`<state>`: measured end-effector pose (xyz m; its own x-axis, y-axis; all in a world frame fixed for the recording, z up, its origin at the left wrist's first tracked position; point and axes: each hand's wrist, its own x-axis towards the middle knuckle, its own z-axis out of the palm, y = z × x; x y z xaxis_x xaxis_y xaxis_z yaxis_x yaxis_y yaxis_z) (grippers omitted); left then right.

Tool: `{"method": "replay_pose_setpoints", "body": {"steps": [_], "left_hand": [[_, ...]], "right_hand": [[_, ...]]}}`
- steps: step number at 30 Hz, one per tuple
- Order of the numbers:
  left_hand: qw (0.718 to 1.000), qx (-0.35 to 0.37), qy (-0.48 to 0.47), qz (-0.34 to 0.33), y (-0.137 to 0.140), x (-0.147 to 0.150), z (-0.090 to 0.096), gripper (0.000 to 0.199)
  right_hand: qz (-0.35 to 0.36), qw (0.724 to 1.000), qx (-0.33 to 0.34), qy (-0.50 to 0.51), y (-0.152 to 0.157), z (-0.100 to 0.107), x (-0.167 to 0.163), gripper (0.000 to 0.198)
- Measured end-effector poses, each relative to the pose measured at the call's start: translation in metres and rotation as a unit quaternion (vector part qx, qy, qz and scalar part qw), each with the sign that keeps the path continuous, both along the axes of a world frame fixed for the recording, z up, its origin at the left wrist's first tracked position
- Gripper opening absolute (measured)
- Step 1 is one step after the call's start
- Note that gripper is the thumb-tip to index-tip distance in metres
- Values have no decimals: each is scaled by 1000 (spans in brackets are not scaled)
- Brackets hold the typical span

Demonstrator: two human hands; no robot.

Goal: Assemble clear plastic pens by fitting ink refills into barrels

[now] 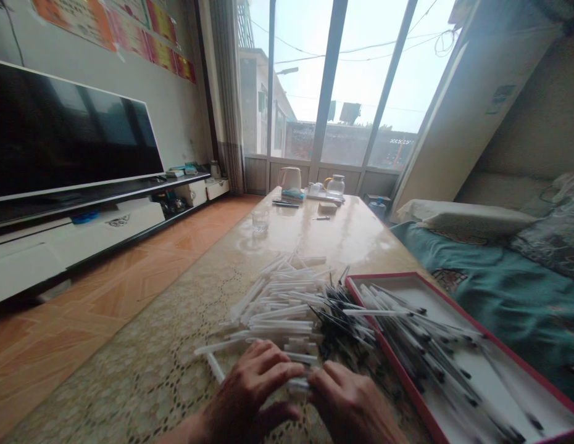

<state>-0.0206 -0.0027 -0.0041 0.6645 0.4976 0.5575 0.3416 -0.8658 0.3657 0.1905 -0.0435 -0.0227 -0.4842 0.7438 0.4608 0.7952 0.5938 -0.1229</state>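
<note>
My left hand (255,390) is at the near edge of a pile of white plastic tubes (282,302) that look like pen barrels. Its fingers curve forward, with the thumb apart from the forefinger and nothing plainly between them. Close beside it, my right hand (349,401) has its fingers bent and pressed together; whatever they hold is hidden. Thin dark sticks (345,314), perhaps pen refills, lie heaped just beyond the right hand. To the right, a red-rimmed shallow box (419,280) contains many pale pen-like sticks with black ends (426,345).
Farther along the patterned table (143,364) stand a drinking glass (260,222), a pale jug (291,180) and a glass teapot (335,186). A bed or couch with a teal cover (509,296) adjoins on the right. Left are a television (74,135) and low cabinet.
</note>
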Motion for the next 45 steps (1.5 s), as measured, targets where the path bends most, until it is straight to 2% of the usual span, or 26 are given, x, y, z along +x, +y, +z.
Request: {"method": "replay_pose_setpoints", "body": {"steps": [2, 7, 11, 14, 18, 21, 24, 27, 30, 31, 33, 36, 38, 39, 41, 43, 45], "left_hand": [[998, 51, 33, 12, -2, 4, 0, 17], [990, 108, 93, 10, -4, 4, 0, 17], [983, 133, 130, 10, -4, 1, 4, 26], [976, 138, 168, 3, -7, 3, 8, 30], [975, 69, 212, 7, -11, 5, 12, 31], [979, 3, 203, 15, -6, -6, 13, 36], [980, -69, 175, 64, 6, -21, 16, 48], [978, -98, 169, 80, 18, -28, 18, 45], [979, -120, 143, 76, 21, -25, 15, 22], [981, -127, 127, 76, 21, -24, 13, 19], [983, -141, 93, 76, 19, -22, 10, 27], [978, -187, 23, 84, 13, -18, 7, 26], [955, -284, -50, 75, 8, -12, 6, 26], [930, -352, -90, 59, 5, -9, 5, 29], [861, -482, -165, 4, 1, -1, 2, 36], [815, -544, -199, -31, -2, 5, -1, 32], [799, -565, -203, -36, -3, 8, -4, 27]], "right_hand": [[13, 999, -23, 35, -1, -8, -4, 17], [7, 995, -52, 81, -1, -26, -3, 44], [23, 997, -61, 52, -3, -30, -1, 57], [15, 1000, -21, 6, -4, -25, -4, 60], [23, 997, 49, -51, -3, -5, -4, 61], [48, 993, 68, -88, -2, 15, 12, 54], [-15, 994, 53, -91, 1, 28, 37, 40], [-56, 998, -3, -19, 3, 29, 48, 30], [-24, 999, -43, 12, 2, 23, 39, 30], [-14, 999, -47, 6, 1, 20, 35, 29], [-13, 998, -55, -1, 0, 16, 27, 25], [-26, 997, -71, 35, -3, 9, 19, 22], [-18, 995, -79, 53, -3, 4, 15, 28], [-9, 996, -78, 52, -3, 1, 13, 30], [14, 996, -72, 50, -2, -5, 8, 32], [34, 995, -67, 65, -2, -10, 3, 35], [41, 992, -68, 99, -2, -12, -1, 39]]}}
